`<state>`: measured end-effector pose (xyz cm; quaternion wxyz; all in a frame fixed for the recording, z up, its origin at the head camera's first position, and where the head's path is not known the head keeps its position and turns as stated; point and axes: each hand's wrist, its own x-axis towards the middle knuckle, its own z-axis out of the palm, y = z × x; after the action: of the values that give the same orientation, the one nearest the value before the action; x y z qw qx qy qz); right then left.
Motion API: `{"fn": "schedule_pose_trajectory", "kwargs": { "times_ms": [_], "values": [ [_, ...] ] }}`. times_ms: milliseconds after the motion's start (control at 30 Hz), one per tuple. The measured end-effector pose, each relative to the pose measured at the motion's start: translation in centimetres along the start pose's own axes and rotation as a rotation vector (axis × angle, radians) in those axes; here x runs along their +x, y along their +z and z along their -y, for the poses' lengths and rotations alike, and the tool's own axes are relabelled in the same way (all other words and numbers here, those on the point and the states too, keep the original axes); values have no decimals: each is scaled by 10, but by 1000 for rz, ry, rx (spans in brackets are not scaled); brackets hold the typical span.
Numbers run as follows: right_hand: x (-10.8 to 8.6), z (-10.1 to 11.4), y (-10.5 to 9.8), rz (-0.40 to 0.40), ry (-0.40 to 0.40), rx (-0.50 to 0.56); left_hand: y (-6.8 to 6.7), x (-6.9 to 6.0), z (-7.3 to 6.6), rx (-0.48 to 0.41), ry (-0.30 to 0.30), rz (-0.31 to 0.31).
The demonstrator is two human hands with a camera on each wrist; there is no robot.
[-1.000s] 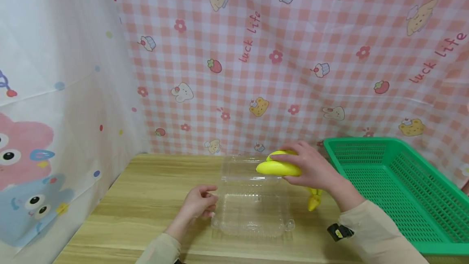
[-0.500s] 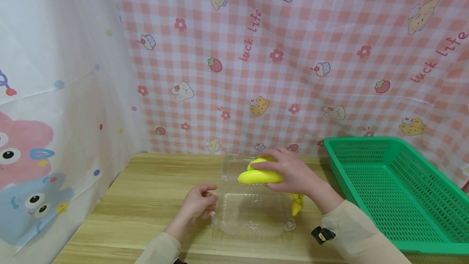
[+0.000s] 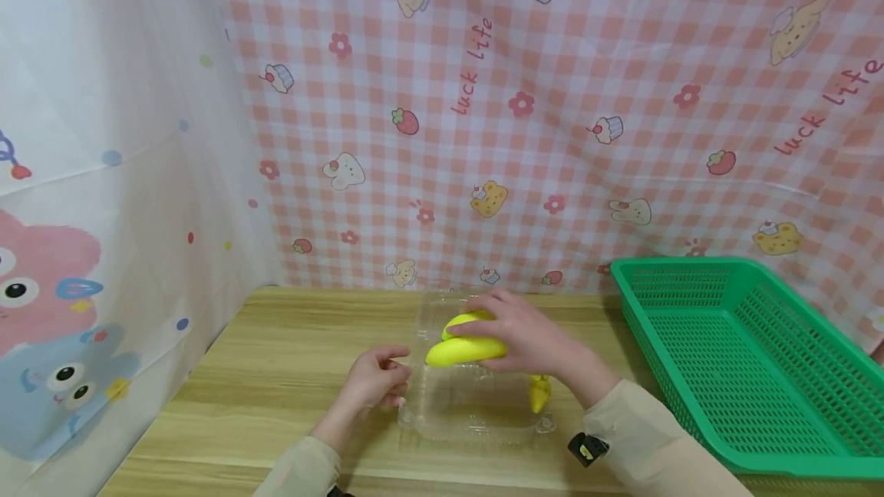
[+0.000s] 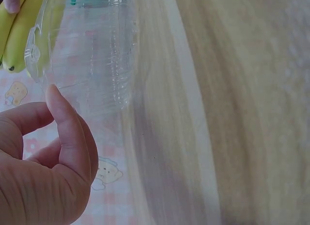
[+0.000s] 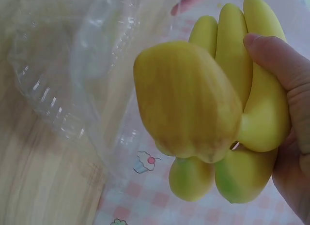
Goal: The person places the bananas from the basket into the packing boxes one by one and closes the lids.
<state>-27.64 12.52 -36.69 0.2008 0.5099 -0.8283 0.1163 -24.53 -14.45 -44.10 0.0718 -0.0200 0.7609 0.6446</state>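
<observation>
A bunch of yellow bananas (image 3: 466,351) is gripped in my right hand (image 3: 535,340), held above a clear plastic container (image 3: 476,424) with its lid laid back. The right wrist view shows the bunch (image 5: 232,55) with its thick stem toward the camera and my thumb along one banana; some fingers are hidden behind. Left of the container, my left hand (image 3: 373,383) has loosely bent fingers and holds nothing. In the left wrist view the fingertips of that hand (image 4: 53,152) are beside the container's edge (image 4: 41,55); whether they touch it I cannot tell.
A green slotted basket (image 3: 739,374) stands on the right of the wooden table (image 3: 276,374). Behind the table hangs a pink checked cloth (image 3: 442,159), and a white printed cloth (image 3: 152,198) hangs on the left.
My right hand has moved left and lower with the bananas, from the right rear to over the middle of the container. The left hand has stayed where it was.
</observation>
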Motion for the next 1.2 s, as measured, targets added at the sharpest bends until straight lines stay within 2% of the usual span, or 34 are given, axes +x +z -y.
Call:
{"fn": "schedule_pose_trajectory", "kwargs": {
  "times_ms": [333,667,900,1200],
  "values": [
    [0,10,13,105,27,-1,-1,1,2,17,2,-5],
    [-2,15,29,112,-25,10,-1,1,1,12,4,-3],
    [-3,18,40,146,-42,-32,-1,0,0,12,5,1],
    [-6,22,51,165,-61,14,-1,0,1,19,6,3]
  ]
}}
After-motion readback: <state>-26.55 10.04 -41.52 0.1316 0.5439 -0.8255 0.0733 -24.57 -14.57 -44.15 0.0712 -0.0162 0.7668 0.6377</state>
